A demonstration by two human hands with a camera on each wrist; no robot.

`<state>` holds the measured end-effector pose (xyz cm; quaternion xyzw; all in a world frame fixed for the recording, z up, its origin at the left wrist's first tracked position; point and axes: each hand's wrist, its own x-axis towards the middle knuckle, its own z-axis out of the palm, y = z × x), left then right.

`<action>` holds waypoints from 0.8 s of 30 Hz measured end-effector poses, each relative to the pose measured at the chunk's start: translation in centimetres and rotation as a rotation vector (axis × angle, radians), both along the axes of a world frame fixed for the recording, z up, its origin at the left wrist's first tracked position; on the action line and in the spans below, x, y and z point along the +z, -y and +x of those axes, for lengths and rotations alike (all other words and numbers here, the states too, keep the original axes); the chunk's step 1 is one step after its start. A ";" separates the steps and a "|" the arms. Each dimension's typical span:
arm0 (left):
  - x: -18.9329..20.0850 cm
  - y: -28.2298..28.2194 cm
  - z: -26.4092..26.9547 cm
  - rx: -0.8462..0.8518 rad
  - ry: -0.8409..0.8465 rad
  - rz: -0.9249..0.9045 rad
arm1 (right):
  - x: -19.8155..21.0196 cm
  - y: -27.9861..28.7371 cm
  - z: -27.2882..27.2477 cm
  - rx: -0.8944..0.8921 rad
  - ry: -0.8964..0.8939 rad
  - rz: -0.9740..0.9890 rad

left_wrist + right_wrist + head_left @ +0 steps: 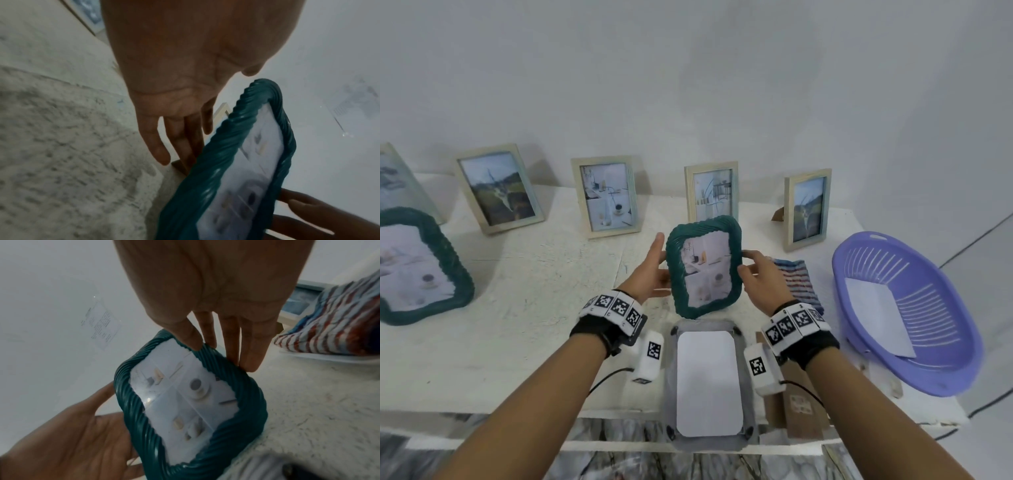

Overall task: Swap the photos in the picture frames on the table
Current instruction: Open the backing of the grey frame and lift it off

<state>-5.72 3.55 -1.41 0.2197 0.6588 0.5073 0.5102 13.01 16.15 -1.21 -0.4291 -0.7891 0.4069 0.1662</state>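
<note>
We hold a green rope-edged frame (703, 270) upright at the centre of the head view, its photo (707, 269) of pale tabletop scenes facing us. Our left hand (654, 270) lies along the frame's left edge with fingers nearly straight, so that grip is loose and flat against the rim rather than closed around it. Our right hand (760, 279) takes the right edge, thumb on the front rim and fingers behind; in the right wrist view the fingers (252, 353) reach down to the rim.

Just below the frame, at the lower centre, a grey backing panel (709, 380) lies flat on the white bench (517, 308) with a blank white sheet (708, 380) on it. A second green frame (417, 267) leans at the left edge of the view. Four pale wooden frames (606, 197) stand along the wall in the upper half. To the right of our hands lies a striped cloth (798, 281), and further right a purple basket (907, 311) holds a white sheet.
</note>
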 end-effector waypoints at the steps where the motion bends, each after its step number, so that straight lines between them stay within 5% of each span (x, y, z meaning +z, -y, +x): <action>1: -0.2 -0.5 -0.1 0.008 0.047 0.014 | -0.1 -0.1 -0.2 0.003 -0.003 0.009; 8: 0.2 -3.1 -1.6 0.184 0.181 0.119 | 0.5 -1.7 -2.6 0.041 0.016 0.017; 17: 0.2 -4.2 -2.3 0.228 0.135 0.105 | -0.1 -2.6 -3.0 0.044 0.077 -0.019; 20: 0.2 -2.9 -2.2 0.225 0.047 0.059 | 0.1 -1.9 -1.7 0.028 0.086 0.002; 24: 0.1 1.7 -1.0 0.209 -0.268 -0.001 | 0.9 1.3 2.3 0.168 0.145 0.130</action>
